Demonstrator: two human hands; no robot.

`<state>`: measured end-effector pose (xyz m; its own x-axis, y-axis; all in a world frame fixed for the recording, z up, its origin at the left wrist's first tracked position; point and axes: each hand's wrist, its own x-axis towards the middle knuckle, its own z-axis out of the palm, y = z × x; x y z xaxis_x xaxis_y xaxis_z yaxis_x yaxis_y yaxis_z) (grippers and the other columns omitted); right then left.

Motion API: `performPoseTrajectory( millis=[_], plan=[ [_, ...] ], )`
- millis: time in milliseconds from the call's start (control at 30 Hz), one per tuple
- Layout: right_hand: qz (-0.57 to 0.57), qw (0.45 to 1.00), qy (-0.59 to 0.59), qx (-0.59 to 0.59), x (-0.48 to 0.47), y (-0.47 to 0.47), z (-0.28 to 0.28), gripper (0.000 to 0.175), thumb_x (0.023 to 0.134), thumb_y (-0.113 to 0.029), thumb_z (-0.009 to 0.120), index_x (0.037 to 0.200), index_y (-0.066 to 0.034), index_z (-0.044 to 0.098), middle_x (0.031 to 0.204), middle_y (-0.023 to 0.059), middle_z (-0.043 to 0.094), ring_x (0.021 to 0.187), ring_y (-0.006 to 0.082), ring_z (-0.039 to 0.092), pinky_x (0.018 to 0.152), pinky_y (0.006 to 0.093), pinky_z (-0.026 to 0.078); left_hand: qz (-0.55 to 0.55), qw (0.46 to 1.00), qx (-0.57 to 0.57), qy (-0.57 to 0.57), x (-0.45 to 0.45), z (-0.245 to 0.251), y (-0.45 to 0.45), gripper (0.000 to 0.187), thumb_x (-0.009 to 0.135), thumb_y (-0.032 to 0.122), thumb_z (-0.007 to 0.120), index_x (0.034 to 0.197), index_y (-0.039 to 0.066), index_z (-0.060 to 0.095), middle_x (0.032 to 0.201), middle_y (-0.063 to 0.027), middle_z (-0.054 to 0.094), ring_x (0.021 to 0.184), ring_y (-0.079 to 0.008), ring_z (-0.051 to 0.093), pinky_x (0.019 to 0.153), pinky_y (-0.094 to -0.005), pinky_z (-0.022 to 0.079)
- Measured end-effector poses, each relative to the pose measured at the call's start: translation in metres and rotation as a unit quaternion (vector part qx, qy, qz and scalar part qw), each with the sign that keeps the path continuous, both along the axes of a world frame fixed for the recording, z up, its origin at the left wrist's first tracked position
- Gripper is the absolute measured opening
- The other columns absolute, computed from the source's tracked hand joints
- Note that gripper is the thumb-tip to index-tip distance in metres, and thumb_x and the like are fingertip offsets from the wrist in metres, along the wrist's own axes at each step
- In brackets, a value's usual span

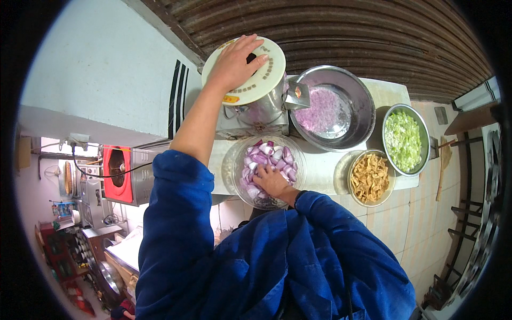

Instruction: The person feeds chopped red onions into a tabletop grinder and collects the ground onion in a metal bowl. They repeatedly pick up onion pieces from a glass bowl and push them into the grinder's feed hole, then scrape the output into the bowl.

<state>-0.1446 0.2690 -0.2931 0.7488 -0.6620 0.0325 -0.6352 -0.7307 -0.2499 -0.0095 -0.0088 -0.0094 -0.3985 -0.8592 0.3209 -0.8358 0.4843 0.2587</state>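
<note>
My left hand rests on the pale round lid of a metal vegetable-chopping machine. Its fingers lie beside a dark hole in the lid, which they partly cover. My right hand reaches into a clear bowl of cut red onion in front of the machine. Its fingertips are among the pieces; whether they grip any is hidden. From the machine's right side a metal spout juts over a deep steel basin. Finely chopped pinkish onion lies in this basin.
Right of the basin, a steel bowl holds chopped green vegetable. Brown wrinkled strips fill a smaller bowl at the front edge of the white table. A wall stands close on the left, and a corrugated shutter runs behind.
</note>
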Motion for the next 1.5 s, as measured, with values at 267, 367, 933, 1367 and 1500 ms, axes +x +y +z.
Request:
performPoseTrajectory(
  millis=[267,367,933,1367,1500],
  plan=[
    [0.000,0.994,-0.077,0.071,-0.002,-0.014,-0.004,0.026,0.085,-0.015,0.069,0.112,-0.0158,0.071,0.129,0.0175,0.058,0.114,0.0387,0.063,0.076,0.0465,0.062,0.003,1.000,0.009,0.006,0.000,0.002,0.002,0.058,0.101,0.051,0.064,0.149,0.020,0.060,0.164,-0.0060,0.047,0.156,-0.0284,0.035,0.127,-0.0444,0.029],
    [-0.032,0.982,-0.150,0.112,-0.012,-0.023,0.004,0.023,0.081,-0.013,0.073,0.104,-0.0146,0.073,0.120,0.0149,0.059,0.105,0.0373,0.066,0.076,0.0447,0.062,0.007,1.000,0.020,0.014,0.000,0.003,0.002,0.058,0.101,0.051,0.064,0.149,0.020,0.060,0.164,-0.0052,0.047,0.156,-0.0277,0.036,0.127,-0.0440,0.029],
    [-0.166,0.801,-0.572,-0.061,0.002,-0.241,0.303,0.031,0.078,-0.011,0.079,0.109,-0.0083,0.075,0.118,0.0177,0.065,0.111,0.0367,0.067,0.093,0.0433,0.057,-0.007,0.766,0.247,0.593,0.020,0.016,-0.002,0.075,0.110,0.063,0.039,0.141,-0.001,0.062,0.136,-0.0141,0.068,0.127,-0.0222,0.063,0.109,-0.0348,0.047],
    [-0.178,0.949,-0.236,-0.108,0.013,-0.246,0.288,0.029,0.084,-0.034,0.070,0.102,-0.0134,0.082,0.103,0.0117,0.075,0.100,0.0314,0.069,0.089,0.0528,0.047,0.004,0.855,0.217,0.471,0.022,0.013,-0.003,0.072,0.111,0.060,0.038,0.126,-0.001,0.073,0.129,-0.0144,0.071,0.123,-0.0240,0.062,0.111,-0.0380,0.044],
    [-0.180,0.918,-0.314,-0.160,0.006,-0.239,0.293,0.024,0.083,-0.031,0.070,0.094,-0.0117,0.080,0.100,0.0085,0.075,0.095,0.0299,0.067,0.090,0.0504,0.044,0.008,0.890,0.206,0.407,0.027,0.011,-0.006,0.070,0.109,0.060,0.044,0.131,-0.002,0.070,0.133,-0.0149,0.069,0.124,-0.0223,0.062,0.112,-0.0374,0.044]
  ],
)
